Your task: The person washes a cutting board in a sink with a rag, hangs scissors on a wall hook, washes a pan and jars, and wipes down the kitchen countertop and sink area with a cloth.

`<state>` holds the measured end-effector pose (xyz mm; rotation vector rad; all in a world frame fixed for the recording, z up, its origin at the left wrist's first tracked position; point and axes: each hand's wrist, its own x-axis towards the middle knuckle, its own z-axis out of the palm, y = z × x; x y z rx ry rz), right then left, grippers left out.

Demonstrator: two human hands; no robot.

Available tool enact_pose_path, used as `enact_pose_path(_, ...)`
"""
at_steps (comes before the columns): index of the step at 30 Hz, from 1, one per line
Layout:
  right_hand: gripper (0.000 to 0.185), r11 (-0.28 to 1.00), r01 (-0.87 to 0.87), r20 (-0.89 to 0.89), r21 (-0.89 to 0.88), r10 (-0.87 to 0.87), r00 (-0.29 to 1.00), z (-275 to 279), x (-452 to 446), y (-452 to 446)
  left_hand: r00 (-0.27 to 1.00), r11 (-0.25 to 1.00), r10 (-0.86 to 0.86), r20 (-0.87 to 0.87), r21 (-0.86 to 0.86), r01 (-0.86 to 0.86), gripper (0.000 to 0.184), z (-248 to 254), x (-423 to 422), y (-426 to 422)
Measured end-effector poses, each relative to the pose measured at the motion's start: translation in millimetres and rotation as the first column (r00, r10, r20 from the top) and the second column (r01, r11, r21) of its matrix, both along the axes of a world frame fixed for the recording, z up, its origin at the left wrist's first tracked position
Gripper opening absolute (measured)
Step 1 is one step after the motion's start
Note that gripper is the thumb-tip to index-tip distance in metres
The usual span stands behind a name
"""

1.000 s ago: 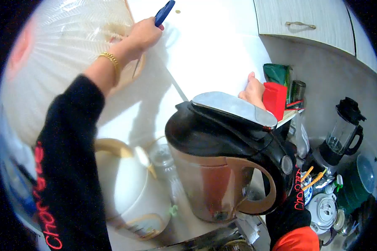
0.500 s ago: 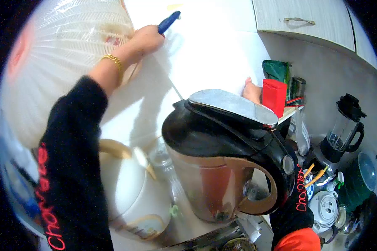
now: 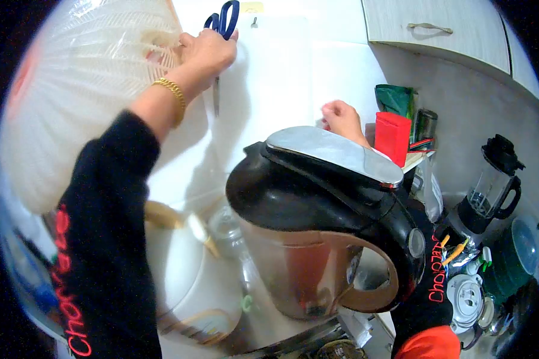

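My left hand (image 3: 209,55) is closed around scissors (image 3: 223,24) with dark blue handles, raised near the white tiled wall. Their handles stick up above my fingers and the blade points down below the hand. A small hook (image 3: 254,22) is on the wall just right of the handles. My right hand (image 3: 343,121) is up by the wall behind the electric kettle (image 3: 317,185), its fingers curled in; whether they hold anything is hidden. Beside that hand stands a red packet (image 3: 392,137). The kettle, black with a silver top, hides part of my right forearm.
A large pleated, plastic-covered bundle (image 3: 84,102) fills the left side. Below my left arm stand a white pitcher-like container (image 3: 185,281) and a clear glass bottle (image 3: 226,226). To the right are a blender (image 3: 482,197), a green tub (image 3: 512,263) and a cabinet (image 3: 437,36) overhead.
The scissors have turned from slanting toward the hook to hanging blade-down, with my left hand slightly left of the hook. My right hand has moved up and left, its fingers curled.
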<state>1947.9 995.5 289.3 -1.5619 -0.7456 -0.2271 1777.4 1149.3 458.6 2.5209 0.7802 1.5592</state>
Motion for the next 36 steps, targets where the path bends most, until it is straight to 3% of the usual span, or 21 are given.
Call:
enact_pose_path(3,0.036,0.906,-0.422,0.108,-0.031,0.423,0.9,36.5,-27.0,6.7,0.995,0.99,0.088,-0.04,0.11,-0.083,0.079,-2.5,4.8,-10.2)
enact_pose_path(4,0.045,0.849,-0.521,0.169,-0.085,0.527,0.833,47.5,-36.6,10.6,0.995,0.99,0.087,-0.042,0.111,-0.082,0.079,-5.1,9.1,-15.2)
enact_pose_path(6,0.057,0.765,-0.643,0.196,-0.033,0.636,0.747,61.7,-63.7,11.3,0.999,1.0,-0.019,-0.036,0.013,0.019,0.09,-8.9,17.8,-26.8)
enact_pose_path(7,0.057,0.765,-0.643,0.198,-0.033,0.636,0.746,66.6,-72.8,13.7,0.985,0.986,-0.157,-0.071,-0.076,0.151,0.093,-8.5,16.9,-34.0)
enact_pose_path(9,0.066,0.666,-0.741,0.192,0.086,0.719,0.668,73.5,-83.9,17.5,0.829,0.795,-0.559,-0.032,-0.305,0.524,0.09,-16.9,17.7,-38.8)
enact_pose_path(10,0.066,0.666,-0.741,0.192,0.084,0.719,0.668,75.7,-84.1,16.4,0.707,0.642,-0.707,0.003,-0.415,0.645,0.088,-18.5,21.3,-37.0)
enact_pose_path(11,0.066,0.68,-0.727,0.202,0.099,0.701,0.683,77.5,-83.4,15.7,0.676,0.592,-0.737,0.016,-0.467,0.657,0.099,-22.6,22.9,-33.4)
enact_pose_path(12,0.067,0.691,-0.714,0.212,0.113,0.685,0.697,78.3,-83.3,16.7,0.678,0.593,-0.734,0.018,-0.468,0.655,0.099,-22.9,16.0,-32.4)
enact_pose_path(14,0.06,0.745,-0.647,0.237,0.162,0.608,0.758,75.8,-76.4,27.1,0.644,0.635,-0.745,-0.175,-0.481,0.604,0.095,-19.6,3.6,-27.5)
enact_pose_path(15,0.056,0.773,-0.587,0.221,0.241,0.545,0.808,77.6,-72.1,30.5,0.694,0.72,-0.667,-0.272,-0.477,0.504,0.09,-16.9,1.0,-30.0)
enact_pose_path(17,0.049,0.801,-0.485,0.157,0.351,0.46,0.874,80.7,-64.0,33.7,0.733,0.758,-0.612,-0.297,-0.484,0.437,0.089,-18.0,-6.3,-34.9)
enact_pose_path(20,0.05,0.684,-0.521,0.184,0.511,0.505,0.843,82.3,-35.7,51.7,0.771,0.841,-0.511,-0.381,-0.408,0.355,0.083,-12.6,-35.7,-40.7)
enact_pose_path(21,0.049,0.662,-0.53,0.187,0.53,0.519,0.834,83.2,-29.2,56.5,0.725,0.854,-0.515,-0.458,-0.347,0.388,0.079,-9.5,-46.9,-41.1)
enact_pose_path(22,0.049,0.657,-0.533,0.189,0.533,0.522,0.832,82.9,-24.8,58.4,0.673,0.858,-0.512,-0.534,-0.286,0.426,0.076,-6.4,-56.0,-41.8)
enact_pose_path(24,0.048,0.799,-0.476,0.047,0.367,0.495,0.868,78.5,-18.6,61.0,0.72,0.876,-0.481,-0.5,-0.244,0.417,0.067,-1.2,-67.4,-43.9)
enact_pose_path(26,0.045,0.829,-0.441,0.019,0.344,0.463,0.886,65.6,-18.2,63.9,0.693,0.835,-0.546,-0.471,-0.245,0.492,0.062,8.5,-72.9,-43.8)
enact_pose_path(30,0.041,0.689,-0.518,0.019,0.507,0.592,0.806,68.5,-33.7,57.1,0.684,0.812,-0.578,-0.445,-0.233,0.535,0.055,16.4,-87.2,-61.2)
enact_pose_path(32,0.04,0.631,-0.553,0.119,0.544,0.595,0.795,76.9,-31.1,54.7,0.697,0.813,-0.572,-0.432,-0.185,0.553,0.054,20.8,-101.0,-67.9)
enact_pose_path(34,0.04,0.704,-0.522,0.077,0.48,0.56,0.825,83.9,-28.3,58.0,0.539,0.759,-0.643,-0.544,-0.359,0.543,0.068,37.9,-119.1,-77.6)
enact_pose_path(35,0.04,0.805,-0.429,0.048,0.41,0.45,0.892,84.7,-27.0,63.3,0.481,0.742,-0.662,-0.574,-0.413,0.528,0.073,41.6,-123.1,-78.7)
enact_pose_path(36,0.04,0.886,-0.323,0.033,0.332,0.331,0.943,84.2,-24.1,69.3,0.574,0.778,-0.62,-0.535,-0.325,0.538,0.066,36.0,-121.7,-72.8)
